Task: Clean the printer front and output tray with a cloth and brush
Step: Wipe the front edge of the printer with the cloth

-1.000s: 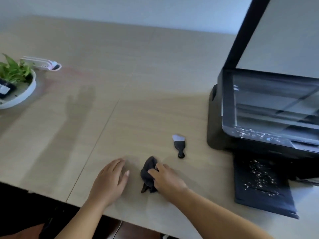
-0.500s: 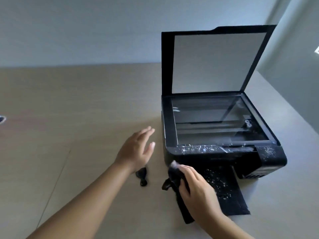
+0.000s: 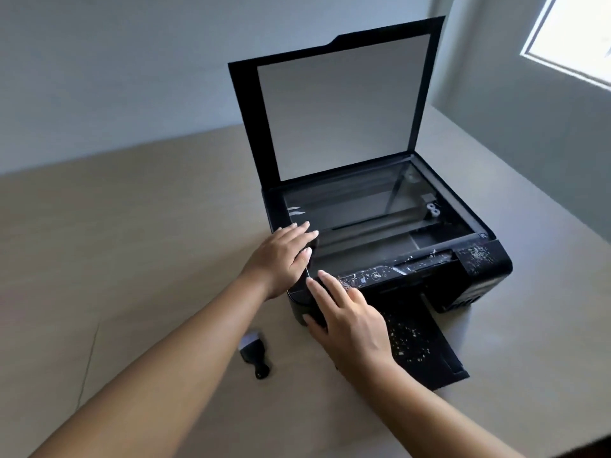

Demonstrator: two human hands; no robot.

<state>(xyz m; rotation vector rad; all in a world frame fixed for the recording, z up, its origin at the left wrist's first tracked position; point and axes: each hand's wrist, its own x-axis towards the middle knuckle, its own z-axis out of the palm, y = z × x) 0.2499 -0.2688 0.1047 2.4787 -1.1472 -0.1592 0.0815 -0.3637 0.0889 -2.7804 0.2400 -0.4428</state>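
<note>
From the head camera I see a black printer (image 3: 380,246) on a tan tabletop (image 3: 132,242), occupying the centre and the 3 o'clock side of the view. Its scanner lid (image 3: 337,104) stands raised, tilted slightly back, with the glass bed (image 3: 357,213) exposed beneath it. White specks lie along the front control strip (image 3: 380,274) and on the corner block at the printer's 4 o'clock end. The output tray (image 3: 420,345) extends forward from the front toward 5 o'clock and carries a scatter of the same white specks. My left hand (image 3: 281,256) rests flat, fingers extended and close together, on the near left corner of the printer, fingertips reaching onto the edge of the glass; it holds nothing that I can see. My right hand (image 3: 350,320) lies just below it at the front left corner of the printer, palm down and fingers spread flat against the front face, with fingertips touching the left end of the control strip. Something dark shows beneath the palm, but I cannot tell whether that is the cloth or the printer body, so I cannot confirm what this hand holds. The brush (image 3: 254,353) lies on the tabletop at 7 o'clock from the printer, apart from both hands, pale bristles pointing away from me and the dark handle toward me. A window (image 3: 575,34) shows at 1 o'clock.
</note>
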